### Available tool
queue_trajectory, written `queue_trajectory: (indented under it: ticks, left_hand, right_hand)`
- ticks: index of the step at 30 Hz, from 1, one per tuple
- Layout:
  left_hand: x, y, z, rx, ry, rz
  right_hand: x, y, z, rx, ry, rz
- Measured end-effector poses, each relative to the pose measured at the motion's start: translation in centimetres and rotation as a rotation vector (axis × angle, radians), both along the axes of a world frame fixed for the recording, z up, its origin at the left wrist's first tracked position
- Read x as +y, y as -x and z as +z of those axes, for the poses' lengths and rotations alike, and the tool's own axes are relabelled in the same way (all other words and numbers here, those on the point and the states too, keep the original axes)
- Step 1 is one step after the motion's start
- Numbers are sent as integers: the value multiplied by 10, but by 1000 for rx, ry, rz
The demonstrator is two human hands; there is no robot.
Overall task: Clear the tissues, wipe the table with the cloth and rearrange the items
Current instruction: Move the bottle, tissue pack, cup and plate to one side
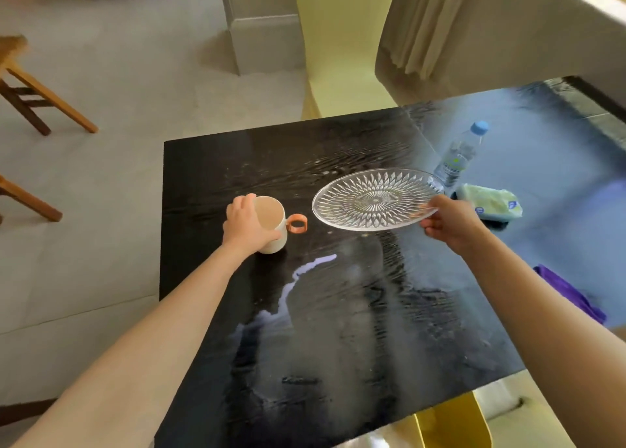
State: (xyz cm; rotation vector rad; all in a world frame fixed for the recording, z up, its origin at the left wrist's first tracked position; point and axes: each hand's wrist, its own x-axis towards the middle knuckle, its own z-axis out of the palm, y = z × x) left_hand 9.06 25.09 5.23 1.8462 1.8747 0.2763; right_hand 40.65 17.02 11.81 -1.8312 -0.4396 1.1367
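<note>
1. Left hand (249, 224) is wrapping around the far-left side of a cream ceramic mug with an orange ring handle (272, 225); the mug is standing upright on the glossy black wood-grain table (338, 312) near its left edge, handle pointing right.
2. Right hand (449, 222) is pinching the near-right rim of a clear cut-glass round plate with a starburst pattern (374, 198), holding it tilted above the table middle; thumb on top, fingers underneath.
3. Plate is overlapping the base of a clear plastic water bottle with a pale blue cap (459, 156), which is standing upright toward the far right.
4. A soft pack of tissues in pale yellow-green wrap (491, 202) is lying just right of the right hand, partly hidden by it.
5. A purple cloth (572, 295) is lying crumpled at the right edge, mostly covered by the right forearm.
6. Tabletop is showing glare and pale reflected streaks; whether it's wet, cannot tell.
7. Around the table: yellow chair (342, 51) at the far edge, wooden stools (30, 85) on the left, cut off by the frame; beige curtain (426, 20) at the back.
</note>
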Motion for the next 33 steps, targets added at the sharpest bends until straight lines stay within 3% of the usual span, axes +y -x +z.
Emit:
queue_trajectory:
  ticks: [8,17,26,33]
  left_hand:
    - [-22,-74,32,-11,-1,-181]
    - [-62,-212,48,-61,45,-277]
    - [-84,-357,21,-79,117,-313]
    - [-76,-424,-11,-23,111,-301]
  right_hand:
    - [-36,-61,13,66,-69,-126]
    - [-90,-177,13,95,-121,-294]
    - [-127,-304,-23,36,-4,-411]
    - [-132,-365,-73,51,44,-526]
